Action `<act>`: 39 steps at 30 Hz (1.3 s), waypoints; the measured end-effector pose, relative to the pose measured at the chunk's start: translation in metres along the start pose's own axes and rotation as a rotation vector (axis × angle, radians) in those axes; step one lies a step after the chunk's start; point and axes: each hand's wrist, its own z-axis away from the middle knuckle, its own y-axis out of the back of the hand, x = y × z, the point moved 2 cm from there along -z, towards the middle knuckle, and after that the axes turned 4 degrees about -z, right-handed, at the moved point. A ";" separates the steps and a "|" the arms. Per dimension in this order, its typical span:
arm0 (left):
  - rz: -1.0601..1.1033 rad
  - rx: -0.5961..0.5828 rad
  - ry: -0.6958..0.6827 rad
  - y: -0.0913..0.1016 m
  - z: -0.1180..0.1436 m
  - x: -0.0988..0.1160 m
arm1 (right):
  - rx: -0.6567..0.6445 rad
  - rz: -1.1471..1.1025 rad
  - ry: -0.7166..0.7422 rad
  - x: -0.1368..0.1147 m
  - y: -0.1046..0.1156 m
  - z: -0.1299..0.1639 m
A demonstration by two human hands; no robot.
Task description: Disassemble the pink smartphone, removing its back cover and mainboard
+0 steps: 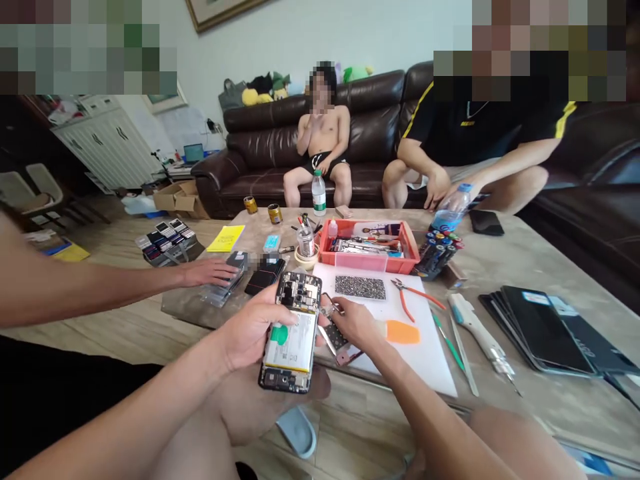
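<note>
My left hand (257,327) is wrapped around an opened smartphone (290,343) with its back off. Its circuit board shows at the top and a white battery with a green sticker fills the middle. At the phone's upper right edge, my right hand (353,320) is closed with fingertips pinched. Something small and shiny is at those fingertips, too small to name. Just below lies a thin silver blade-like piece (327,341) beside a dark speckled panel (336,333), partly hidden by my right hand. A white mat (425,360) is under my right forearm.
Cutting pliers (407,293), an orange-ended brush (403,332), green tweezers (449,341) and a white electric tool (480,333) lie rightward. A red toolbox (413,257), bottles and stacked phone panels (550,327) surround them. Another person's hand (213,272) rests on bagged items at left.
</note>
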 end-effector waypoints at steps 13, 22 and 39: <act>-0.052 0.065 0.171 0.006 -0.101 -0.026 | 0.372 0.094 -0.198 0.077 0.139 0.041; 0.206 -0.177 0.174 -0.015 -0.146 -0.077 | 0.415 0.358 -0.450 0.153 0.192 0.052; 0.309 -0.179 0.118 -0.002 -0.143 -0.090 | 0.043 0.653 -0.532 0.185 0.189 0.029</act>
